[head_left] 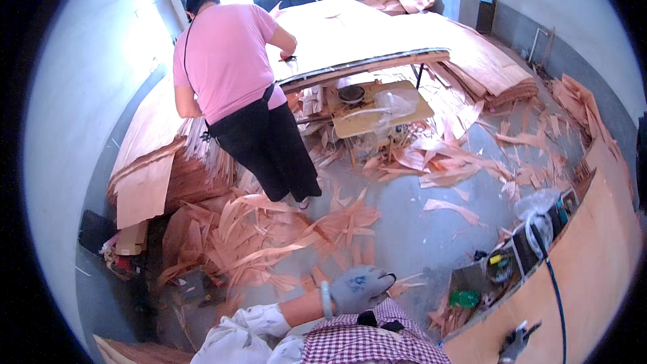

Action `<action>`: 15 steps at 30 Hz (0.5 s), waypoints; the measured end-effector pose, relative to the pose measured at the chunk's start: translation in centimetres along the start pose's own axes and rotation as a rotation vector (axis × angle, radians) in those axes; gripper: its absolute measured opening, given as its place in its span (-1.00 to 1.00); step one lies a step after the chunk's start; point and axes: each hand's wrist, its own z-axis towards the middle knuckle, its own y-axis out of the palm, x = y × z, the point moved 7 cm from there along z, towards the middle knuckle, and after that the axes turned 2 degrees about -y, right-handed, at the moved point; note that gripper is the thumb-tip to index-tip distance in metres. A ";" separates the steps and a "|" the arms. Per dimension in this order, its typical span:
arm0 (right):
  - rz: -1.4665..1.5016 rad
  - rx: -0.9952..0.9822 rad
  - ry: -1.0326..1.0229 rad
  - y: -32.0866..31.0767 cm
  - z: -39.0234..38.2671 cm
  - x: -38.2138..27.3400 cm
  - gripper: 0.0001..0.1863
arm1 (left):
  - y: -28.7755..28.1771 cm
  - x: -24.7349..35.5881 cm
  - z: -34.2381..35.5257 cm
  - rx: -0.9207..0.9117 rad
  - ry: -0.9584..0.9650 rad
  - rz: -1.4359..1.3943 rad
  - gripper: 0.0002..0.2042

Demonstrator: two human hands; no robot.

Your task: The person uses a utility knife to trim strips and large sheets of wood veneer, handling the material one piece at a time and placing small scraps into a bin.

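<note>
My left hand (360, 290), in a grey glove with blue marks, is held in front of my red-and-white checked apron (367, 344). Its back faces up and its fingers curve away, so what is under them is hidden. A pale bracelet (327, 298) circles that wrist below a white sleeve (249, 327). At the lower right, my right hand (517, 345), also gloved, is over a large light wood sheet (579, 263). A small white-tipped thing (521, 325) shows at its fingers; its kind is unclear.
A person in a pink shirt (226, 61) leans over a bright veneer-covered table (330, 23). Veneer stacks (151, 175) stand left, others (499, 74) right. Torn veneer strips (256, 236) litter the floor. A bench (377, 108) holds a bowl; a black cable (552, 283) hangs near my right hand.
</note>
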 end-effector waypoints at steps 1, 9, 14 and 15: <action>-0.103 0.011 0.168 1.0 -0.9 -1.3 -0.17 | 0.1 -1.3 1.7 -0.015 0.000 0.068 -0.75; -0.123 0.256 0.294 0.5 2.8 1.6 -0.39 | -1.5 -12.2 12.3 -0.178 -0.084 0.314 -0.80; 0.040 0.247 0.307 8.1 8.0 1.5 -0.46 | -3.9 -16.1 18.4 -0.188 -0.102 0.341 -0.79; 0.011 0.175 0.263 11.8 8.6 -0.2 -0.47 | -4.0 -16.3 20.0 -0.190 -0.066 0.341 -0.79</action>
